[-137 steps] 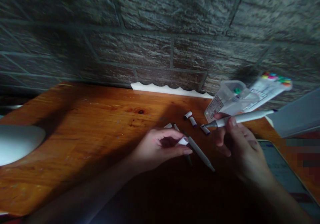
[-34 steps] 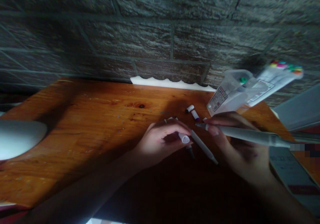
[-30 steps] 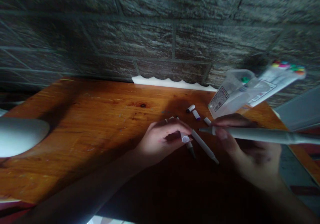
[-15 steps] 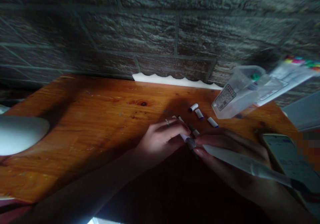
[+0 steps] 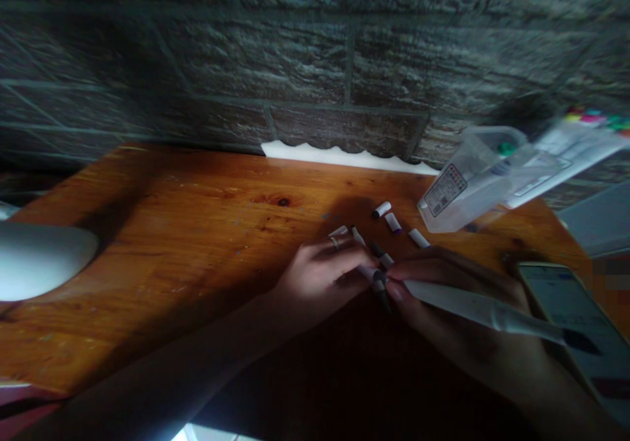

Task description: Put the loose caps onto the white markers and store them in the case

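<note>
My right hand [image 5: 457,303] is closed around a white marker [image 5: 457,298], whose dark brush tip [image 5: 581,341] points to the lower right, uncapped. The marker's other end meets my left hand [image 5: 329,267]. Left fingers, one with a ring, pinch a small white piece with a dark end [image 5: 371,273], perhaps a cap or another marker's end. Whether the two pieces touch, I cannot tell. Beside the fingertips lie more uncapped markers, one with a dark tip [image 5: 377,249]. Three loose white caps, one black-ended [image 5: 381,210], one purple-ended [image 5: 393,223] and another [image 5: 419,238], lie beyond my hands.
A clear plastic holder [image 5: 453,191] and a pack of coloured markers [image 5: 566,152] stand at the back right. A phone [image 5: 566,310] lies beside my right hand. At the left is a white rounded object [image 5: 44,262]. A brick wall [image 5: 305,54] rises behind the wooden table [image 5: 197,211].
Both hands hold nearly the same place and grip. The marker in my right hand has shifted slightly, its brush tip now sharper in view.
</note>
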A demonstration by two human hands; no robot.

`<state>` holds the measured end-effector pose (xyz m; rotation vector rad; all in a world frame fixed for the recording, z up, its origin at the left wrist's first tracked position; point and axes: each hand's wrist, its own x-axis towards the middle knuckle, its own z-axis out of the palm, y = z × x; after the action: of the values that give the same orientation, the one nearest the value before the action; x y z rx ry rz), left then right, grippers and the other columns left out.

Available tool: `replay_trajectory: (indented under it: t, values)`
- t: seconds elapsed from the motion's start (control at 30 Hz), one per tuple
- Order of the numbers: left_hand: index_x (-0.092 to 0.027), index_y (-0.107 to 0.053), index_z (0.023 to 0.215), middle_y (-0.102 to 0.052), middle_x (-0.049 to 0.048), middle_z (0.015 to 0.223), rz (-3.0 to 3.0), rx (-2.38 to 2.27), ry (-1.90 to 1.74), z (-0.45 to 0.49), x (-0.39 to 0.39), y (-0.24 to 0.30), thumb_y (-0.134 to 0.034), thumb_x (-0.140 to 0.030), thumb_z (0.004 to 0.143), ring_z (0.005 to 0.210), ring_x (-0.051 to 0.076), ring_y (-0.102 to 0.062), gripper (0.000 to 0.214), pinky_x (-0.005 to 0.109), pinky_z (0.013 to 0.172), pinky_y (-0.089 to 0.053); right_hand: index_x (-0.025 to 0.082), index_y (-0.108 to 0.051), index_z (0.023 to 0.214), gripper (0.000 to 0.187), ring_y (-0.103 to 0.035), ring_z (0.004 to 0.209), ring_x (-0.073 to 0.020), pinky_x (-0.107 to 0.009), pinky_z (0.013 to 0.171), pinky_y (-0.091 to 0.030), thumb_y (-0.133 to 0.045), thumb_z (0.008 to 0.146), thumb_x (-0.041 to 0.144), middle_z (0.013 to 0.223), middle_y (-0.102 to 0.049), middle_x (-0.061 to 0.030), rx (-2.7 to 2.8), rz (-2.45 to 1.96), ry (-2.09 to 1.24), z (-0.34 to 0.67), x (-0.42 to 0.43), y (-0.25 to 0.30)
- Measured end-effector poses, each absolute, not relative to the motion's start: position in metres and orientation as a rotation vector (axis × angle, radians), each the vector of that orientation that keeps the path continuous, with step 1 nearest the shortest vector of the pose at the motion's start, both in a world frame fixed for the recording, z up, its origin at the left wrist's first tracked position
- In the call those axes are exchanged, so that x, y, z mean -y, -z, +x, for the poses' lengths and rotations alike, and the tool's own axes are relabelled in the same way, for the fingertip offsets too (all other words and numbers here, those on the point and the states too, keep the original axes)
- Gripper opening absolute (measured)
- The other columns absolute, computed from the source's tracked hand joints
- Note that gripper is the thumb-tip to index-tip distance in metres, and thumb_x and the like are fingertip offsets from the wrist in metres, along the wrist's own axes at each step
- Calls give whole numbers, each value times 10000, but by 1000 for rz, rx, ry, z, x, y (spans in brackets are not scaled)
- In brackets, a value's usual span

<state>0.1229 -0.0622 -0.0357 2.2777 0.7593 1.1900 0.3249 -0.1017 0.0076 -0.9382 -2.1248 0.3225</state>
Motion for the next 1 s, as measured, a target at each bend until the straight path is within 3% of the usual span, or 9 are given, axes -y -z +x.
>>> replay_trajectory:
  t: [0.7,1.0]
  values:
    - [-166,-705,871,-757,38,878,2242,-815,-1188,121,61,40,-675,-175,890,817,143,-704,37,229,749,-533,211,-681,949,135,-714,727,-137,-214,678,-598,-671,854,115,854,-740,-19,2097,-974,-295,325,102,-10]
    - [-157,-702,854,-747,42,851,2268,-777,-1202,122,62,40,-668,-173,892,797,143,-702,54,233,741,-540,224,-719,995,162,-749,802,-161,-215,676,-609,-634,888,138,913,-775,-35,2175,-908,-293,324,100,-12]
